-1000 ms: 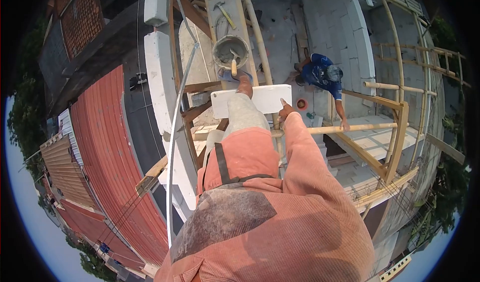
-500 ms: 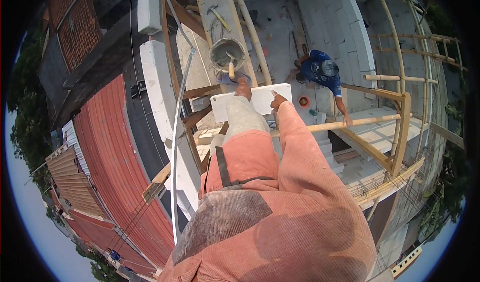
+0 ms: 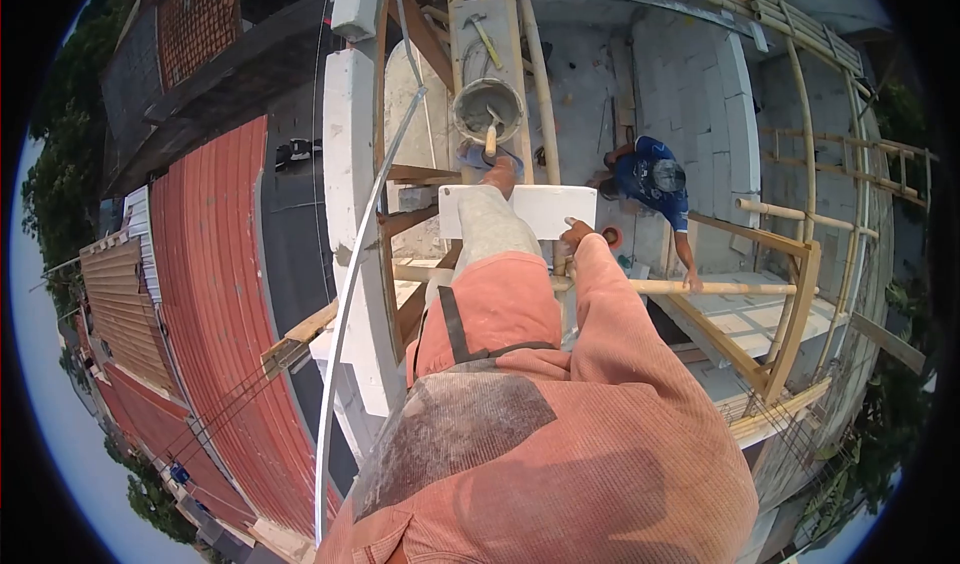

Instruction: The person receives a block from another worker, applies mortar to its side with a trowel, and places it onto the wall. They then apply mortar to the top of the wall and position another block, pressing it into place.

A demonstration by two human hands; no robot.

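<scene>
My right hand (image 3: 577, 234) is closed on the right end of a white lightweight block (image 3: 545, 211), thumb and fingers at its lower edge. The block lies crosswise behind my raised trouser leg (image 3: 495, 222), which hides its middle. I cannot make out my left hand; a small dark spot shows at the block's left corner. Just beyond my sandalled foot (image 3: 500, 172) stands a bucket (image 3: 462, 124) of grey mortar. A trowel (image 3: 491, 142) with a wooden handle rests in it. Farther along the plank lies a hammer (image 3: 488, 46) with a yellow handle.
A white block wall (image 3: 352, 164) runs along my left, with a metal strip (image 3: 350, 304) slanting beside it. Below right, a co-worker in blue (image 3: 650, 176) bends over, one hand on a bamboo pole (image 3: 725, 287). Timber frames (image 3: 790, 324) stand at the right; red roofing (image 3: 215, 294) lies far left.
My view has turned slightly, so the scene sits farther right. The white block has gone from tilted to nearly level in view, with my right hand still at its right end.
</scene>
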